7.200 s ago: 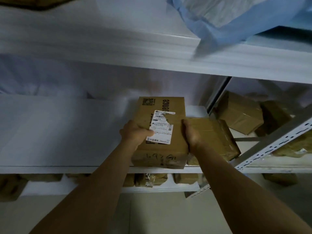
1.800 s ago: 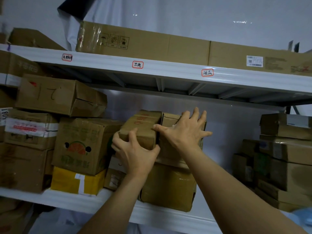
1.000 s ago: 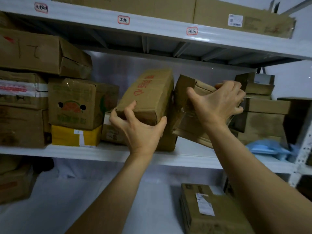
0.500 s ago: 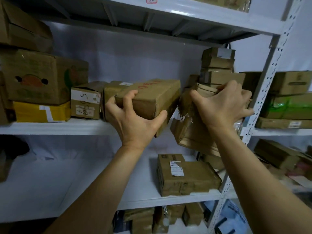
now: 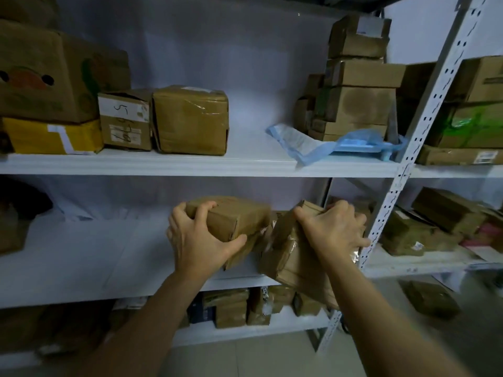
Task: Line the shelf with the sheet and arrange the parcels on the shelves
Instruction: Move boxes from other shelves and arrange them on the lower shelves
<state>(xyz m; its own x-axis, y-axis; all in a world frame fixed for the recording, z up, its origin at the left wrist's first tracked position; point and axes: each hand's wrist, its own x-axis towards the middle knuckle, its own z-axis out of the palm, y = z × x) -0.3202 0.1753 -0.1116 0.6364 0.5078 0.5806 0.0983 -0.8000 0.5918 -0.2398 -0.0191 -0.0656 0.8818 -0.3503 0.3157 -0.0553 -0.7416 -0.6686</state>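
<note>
Cardboard everywhere, and two parcels are in the air at once — that's the risk. Going L to R: the left hand [image 5: 200, 240] has fingers curled over the top and thumb under the near corner of a brown taped parcel [image 5: 231, 220], held w/ one end hanging out past the palm; a one-handed grip like that could let it roll off the thumb and drop onto the middle shelf [image 5: 81, 268] or past its front edge to the floor. Right beside it, nearly touching, the right hand [image 5: 333, 229] clamps a second parcel [image 5: 294, 257], tilted steeply, lower corner dipping below the shelf's front lip. Its tape wrap looks loose and crinkled, so fingers may slip on the film, and it could catch the lip or knock the first parcel as both go in. Close on the right, the white perforated upright [image 5: 402, 172] could clip the knuckles. Looks: both parcels are dull brown, creased, soft-cornered, glossy w/ tape — prob. light but awkward. The shelf below them shows a pale liner sheet [image 5: 114, 251], flat and a bit wrinkled at the back. A blue sheet [image 5: 326, 144] lies bunched on the upper shelf by the stacked boxes [image 5: 356, 85], not spread.
</note>
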